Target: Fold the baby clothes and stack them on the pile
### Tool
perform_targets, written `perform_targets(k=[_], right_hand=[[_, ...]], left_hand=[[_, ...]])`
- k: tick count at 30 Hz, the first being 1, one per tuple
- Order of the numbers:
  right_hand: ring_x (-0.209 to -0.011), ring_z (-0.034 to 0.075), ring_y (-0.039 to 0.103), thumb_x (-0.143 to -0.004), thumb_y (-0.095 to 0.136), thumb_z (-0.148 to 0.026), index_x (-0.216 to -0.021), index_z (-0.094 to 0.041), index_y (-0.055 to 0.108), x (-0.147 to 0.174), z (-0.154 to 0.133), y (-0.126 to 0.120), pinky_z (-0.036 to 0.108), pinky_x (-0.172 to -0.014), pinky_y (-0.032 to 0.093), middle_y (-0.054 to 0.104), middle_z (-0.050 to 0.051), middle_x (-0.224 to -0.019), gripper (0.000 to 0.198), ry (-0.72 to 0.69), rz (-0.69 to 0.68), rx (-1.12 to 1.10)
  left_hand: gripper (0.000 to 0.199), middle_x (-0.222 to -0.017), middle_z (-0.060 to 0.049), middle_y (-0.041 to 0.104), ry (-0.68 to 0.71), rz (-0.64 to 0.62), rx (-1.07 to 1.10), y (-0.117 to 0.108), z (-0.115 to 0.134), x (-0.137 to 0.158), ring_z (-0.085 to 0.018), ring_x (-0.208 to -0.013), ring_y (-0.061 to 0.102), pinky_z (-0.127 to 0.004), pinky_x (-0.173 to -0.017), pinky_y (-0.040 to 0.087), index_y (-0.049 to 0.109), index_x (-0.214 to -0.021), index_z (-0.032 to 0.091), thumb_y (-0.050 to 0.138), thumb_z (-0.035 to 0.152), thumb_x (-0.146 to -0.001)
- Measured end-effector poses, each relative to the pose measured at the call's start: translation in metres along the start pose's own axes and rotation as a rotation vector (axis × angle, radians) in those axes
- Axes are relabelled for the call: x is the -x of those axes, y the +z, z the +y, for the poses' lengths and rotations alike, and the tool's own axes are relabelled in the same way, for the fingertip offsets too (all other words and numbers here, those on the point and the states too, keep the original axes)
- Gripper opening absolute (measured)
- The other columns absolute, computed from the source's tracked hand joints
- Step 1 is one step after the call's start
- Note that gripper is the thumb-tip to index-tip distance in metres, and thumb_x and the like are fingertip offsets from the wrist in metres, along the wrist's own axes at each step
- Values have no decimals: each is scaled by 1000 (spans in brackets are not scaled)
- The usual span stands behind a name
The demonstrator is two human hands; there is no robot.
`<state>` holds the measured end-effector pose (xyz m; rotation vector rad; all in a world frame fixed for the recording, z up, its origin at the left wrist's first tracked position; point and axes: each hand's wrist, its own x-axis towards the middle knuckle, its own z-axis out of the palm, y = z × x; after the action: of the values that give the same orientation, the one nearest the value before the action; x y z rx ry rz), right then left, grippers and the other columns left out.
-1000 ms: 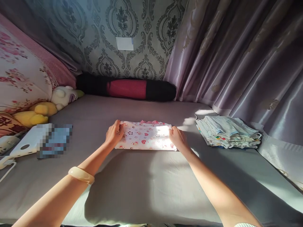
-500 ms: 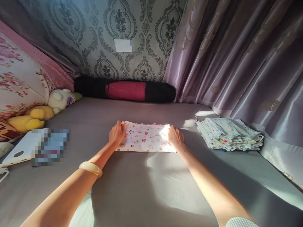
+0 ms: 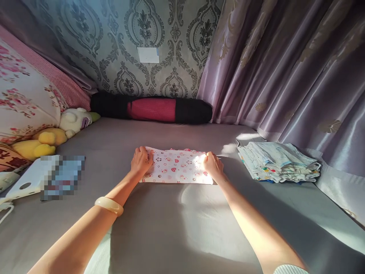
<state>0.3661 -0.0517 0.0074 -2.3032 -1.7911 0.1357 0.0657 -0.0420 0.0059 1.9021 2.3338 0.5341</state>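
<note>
A folded white cloth (image 3: 176,167) with small red and brown flower and heart prints lies flat on the grey bed sheet (image 3: 148,228), in the middle of the view. My left hand (image 3: 142,161) is closed on its left end, fingers curled over the far corner. At the opposite end my right hand (image 3: 213,165) pinches the cloth's far right corner. A bit of pink frill shows behind the far edge. A pale bangle (image 3: 109,206) circles my left wrist.
A stack of folded white cloths (image 3: 279,161) lies to the right by the curtain (image 3: 270,68). At the back wall rests a black and red roll (image 3: 154,109). Plush toys (image 3: 75,121), a white device (image 3: 34,177) and a blurred-out flat item (image 3: 65,177) are at left.
Both hands stay at the cloth's two ends, and the right hand has shifted very slightly to the right. The whole view has moved a little. The cloth remains nearly in place.
</note>
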Motion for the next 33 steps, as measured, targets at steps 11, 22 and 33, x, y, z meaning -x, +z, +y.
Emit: perform_targets(k=[11,22,33], right_hand=[[-137,29,40,-100,32,-24,-135,-16,52,37,-67,4,48,-113,30,46,15,-148,41,-574,47,-12],[-149,27,20,-100,31,-27,-152,-16,38,45,-71,36,55,-120,15,28,10,-161,53,-631,1,-5],[-146,28,27,-99,34,-26,-150,-20,42,44,-72,40,53,-119,16,35,7,-159,52,-579,24,-10]], left_hand=[[50,-152,-18,42,556,-114,-14,13,33,32,-32,-143,36,-50,-114,33,43,-143,13,34,36,-99],[54,-158,-12,36,619,-116,-156,42,34,39,-32,-149,23,-55,-119,23,37,-151,15,25,34,-102],[54,-157,-11,38,551,-114,-147,39,37,42,-32,-147,28,-55,-117,24,42,-149,18,28,38,-101]])
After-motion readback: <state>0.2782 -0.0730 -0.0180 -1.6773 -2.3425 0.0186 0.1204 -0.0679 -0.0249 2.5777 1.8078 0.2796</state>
